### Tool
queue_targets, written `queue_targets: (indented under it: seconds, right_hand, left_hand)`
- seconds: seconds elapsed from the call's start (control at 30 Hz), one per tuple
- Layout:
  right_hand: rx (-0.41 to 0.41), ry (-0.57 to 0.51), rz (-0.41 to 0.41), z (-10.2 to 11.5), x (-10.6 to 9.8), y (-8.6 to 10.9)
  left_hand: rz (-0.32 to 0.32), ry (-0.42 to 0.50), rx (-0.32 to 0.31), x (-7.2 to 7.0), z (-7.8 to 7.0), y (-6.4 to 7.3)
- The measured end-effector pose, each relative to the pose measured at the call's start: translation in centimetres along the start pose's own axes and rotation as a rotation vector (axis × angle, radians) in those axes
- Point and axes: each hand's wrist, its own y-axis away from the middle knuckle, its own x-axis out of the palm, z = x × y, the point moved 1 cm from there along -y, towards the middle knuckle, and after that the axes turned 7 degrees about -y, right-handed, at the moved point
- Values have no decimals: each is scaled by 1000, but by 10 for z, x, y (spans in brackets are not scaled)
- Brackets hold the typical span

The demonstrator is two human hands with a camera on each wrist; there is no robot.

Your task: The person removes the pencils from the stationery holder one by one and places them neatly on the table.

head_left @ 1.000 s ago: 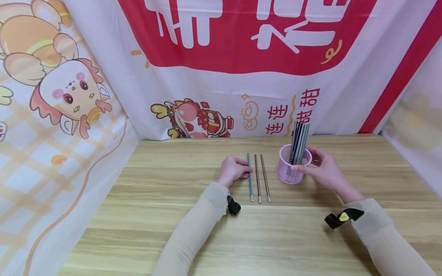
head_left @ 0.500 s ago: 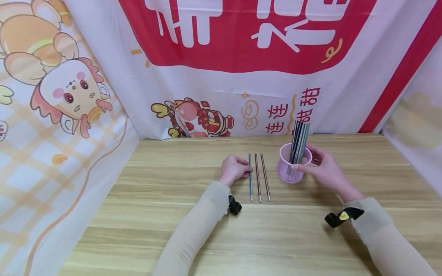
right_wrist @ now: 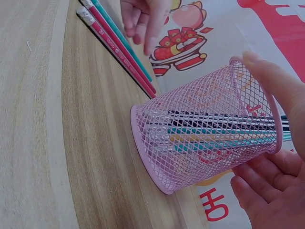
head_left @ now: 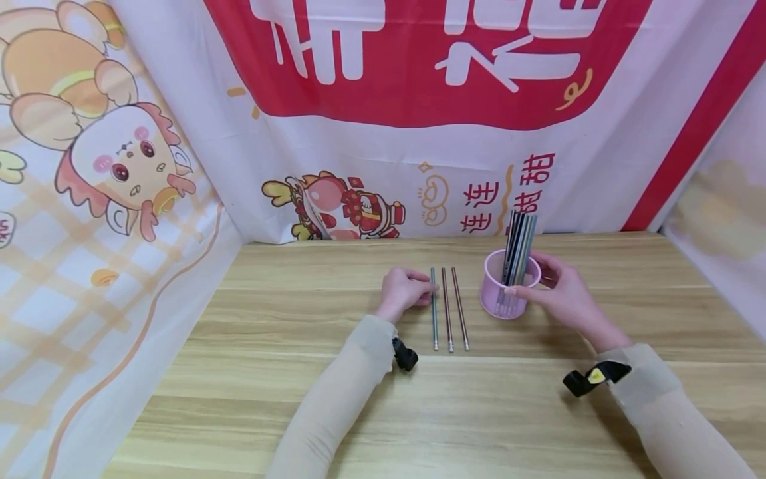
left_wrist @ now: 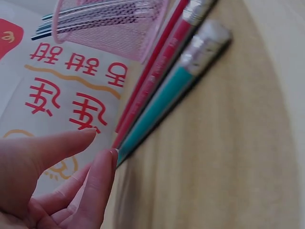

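A teal pencil (head_left: 435, 322) and two dark red pencils (head_left: 447, 313) lie side by side on the table, eraser ends toward me. My left hand (head_left: 407, 291) is at the left of the teal pencil. In the left wrist view, its thumb and index finger are spread apart, and the index fingertip is beside or touching the teal pencil (left_wrist: 159, 107). My right hand (head_left: 562, 296) holds a pink mesh pencil cup (head_left: 492, 299), thumb at the rim and fingers behind it. Inside the cup stand several black and teal pencils (right_wrist: 219, 133), erasers down.
The wooden table (head_left: 335, 279) ends at a printed cloth backdrop (head_left: 419, 146) behind the pencils and cup. Another patterned cloth (head_left: 143, 266) hangs along the left side. Each wrist wears a black strap with a camera (head_left: 405, 356).
The teal pencil's far end has shifted slightly right, bringing it nearly parallel with the red ones. My left hand has since drawn back a little to the left. The right hand and cup stay still.
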Motion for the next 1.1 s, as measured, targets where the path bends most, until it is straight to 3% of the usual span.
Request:
queue_targets:
  seconds: [0.2, 0.37, 0.67, 0.83, 1.1]
  right_hand:
    - [15, 3, 4, -2, 0, -1]
    - [25, 7, 6, -2, 0, -1]
    - [23, -2, 2, 2, 0, 1]
    - [21, -3, 0, 2, 0, 1]
    - [12, 1, 3, 2, 0, 1]
  left_hand:
    - [-5, 66, 49, -6, -14, 3]
    - [34, 139, 142, -7, -29, 5]
    - [117, 171, 307, 9, -59, 9]
    - [139, 116, 380, 19, -77, 8]
    - [100, -32, 452, 34, -98, -2]
